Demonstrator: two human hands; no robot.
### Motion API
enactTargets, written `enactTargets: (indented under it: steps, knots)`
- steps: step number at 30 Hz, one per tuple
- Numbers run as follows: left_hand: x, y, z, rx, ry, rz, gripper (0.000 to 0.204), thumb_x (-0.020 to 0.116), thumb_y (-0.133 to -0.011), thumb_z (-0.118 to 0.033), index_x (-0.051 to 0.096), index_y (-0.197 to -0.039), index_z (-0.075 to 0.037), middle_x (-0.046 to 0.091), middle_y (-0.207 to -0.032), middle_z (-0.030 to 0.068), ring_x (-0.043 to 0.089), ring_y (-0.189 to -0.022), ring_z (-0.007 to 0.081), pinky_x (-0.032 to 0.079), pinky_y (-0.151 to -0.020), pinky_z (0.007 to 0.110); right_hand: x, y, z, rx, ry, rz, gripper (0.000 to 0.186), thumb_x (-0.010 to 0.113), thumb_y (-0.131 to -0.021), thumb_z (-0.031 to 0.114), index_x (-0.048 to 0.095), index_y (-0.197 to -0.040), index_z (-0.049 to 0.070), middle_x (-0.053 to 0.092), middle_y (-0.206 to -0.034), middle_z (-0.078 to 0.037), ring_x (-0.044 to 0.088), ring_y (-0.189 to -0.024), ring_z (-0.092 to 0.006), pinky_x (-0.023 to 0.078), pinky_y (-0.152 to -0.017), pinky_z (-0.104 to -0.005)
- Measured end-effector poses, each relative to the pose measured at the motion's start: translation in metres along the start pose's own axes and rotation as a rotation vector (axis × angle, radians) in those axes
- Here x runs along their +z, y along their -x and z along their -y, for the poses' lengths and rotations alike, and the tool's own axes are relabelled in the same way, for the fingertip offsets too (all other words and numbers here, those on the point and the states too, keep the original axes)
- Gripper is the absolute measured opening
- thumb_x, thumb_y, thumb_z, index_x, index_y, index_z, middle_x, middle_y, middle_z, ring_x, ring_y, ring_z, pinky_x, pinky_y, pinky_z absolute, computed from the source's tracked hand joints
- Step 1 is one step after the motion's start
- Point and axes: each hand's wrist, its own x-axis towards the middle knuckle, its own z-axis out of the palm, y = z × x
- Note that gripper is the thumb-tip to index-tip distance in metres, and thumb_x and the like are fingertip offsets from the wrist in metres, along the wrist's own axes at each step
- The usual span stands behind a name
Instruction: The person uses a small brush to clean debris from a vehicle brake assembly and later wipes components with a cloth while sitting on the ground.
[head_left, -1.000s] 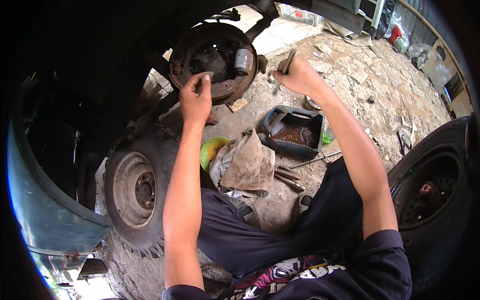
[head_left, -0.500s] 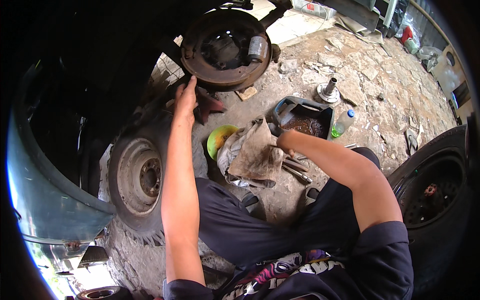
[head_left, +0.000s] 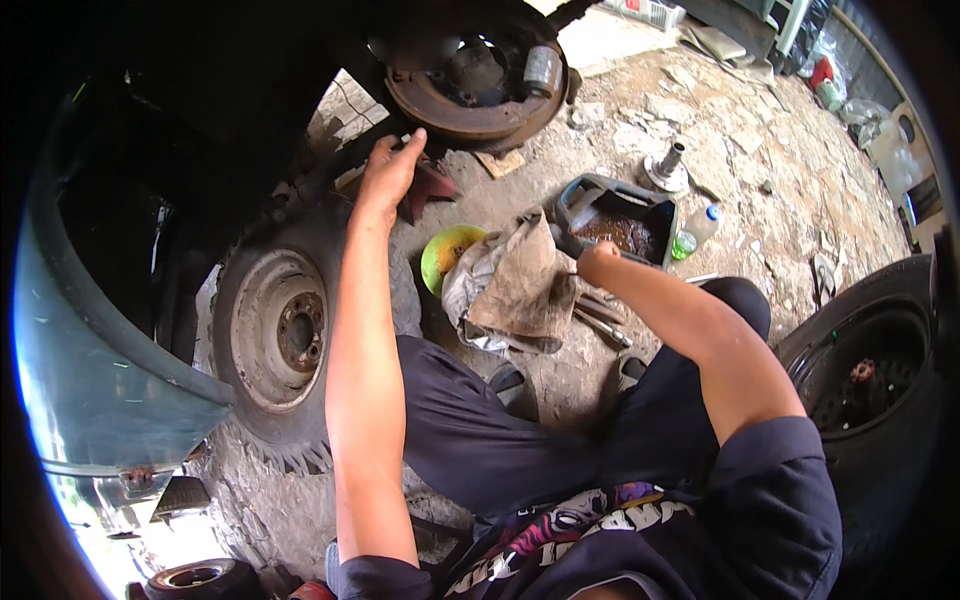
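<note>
My left hand point(head_left: 390, 172) is at the lower left edge of the rusty brake assembly point(head_left: 470, 122), thumb raised and fingers partly spread; whether it touches the metal I cannot tell. A labelled grey cylinder point(head_left: 541, 72) rests against the right side of that assembly. My right hand point(head_left: 598, 263) is closed in front of a dark plastic tub point(head_left: 668, 222) holding brown liquid. Something dark shows beside its fingers, too hidden to name. Left of this hand a stained brown rag point(head_left: 520, 285) lies over a whitish cloth point(head_left: 465, 290), next to a yellow-green bowl point(head_left: 436, 262).
A wheel point(head_left: 275, 330) lies left of my arm, another tyre point(head_left: 870, 350) at the right. Metal tools point(head_left: 603, 325) lie by the rag. Beyond the tub are a flanged metal spindle point(head_left: 668, 170) and a bottle of green liquid point(head_left: 697, 233). A red stand point(head_left: 428, 188) is under the brake assembly.
The view has shifted, so the brake assembly sits higher and further right. My left thumb has spread apart from the fingers. My right hand stays closed near the tub.
</note>
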Motion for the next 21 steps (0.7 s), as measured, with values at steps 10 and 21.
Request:
enactTargets:
  steps: [10, 21]
  knots:
    - [0.018, -0.018, 0.000, 0.022, -0.084, -0.063, 0.108, 0.073, -0.080, -0.058, 0.026, -0.147, 0.012, 0.045, -0.142, 0.0243, 0.050, -0.128, 0.0298, 0.044, -0.101, 0.045, 0.044, 0.013, -0.009, -0.084, -0.106, -0.266, 0.024, 0.056, -0.093, 0.018, 0.076, -0.104, 0.010, 0.073, -0.107, -0.011, 0.072, -0.096, -0.0274, 0.059, -0.065, -0.0408]
    - [0.039, -0.020, -0.009, 0.085, -0.055, -0.127, 0.083, 0.073, -0.081, -0.054, 0.046, -0.124, 0.011, 0.057, -0.119, 0.0201, 0.058, -0.107, 0.0270, 0.052, -0.086, 0.042, 0.109, -0.004, 0.054, 0.034, -0.332, -0.295, 0.030, 0.048, -0.094, 0.021, 0.073, -0.105, 0.009, 0.071, -0.113, -0.016, 0.071, -0.098, -0.0294, 0.057, -0.077, -0.0409]
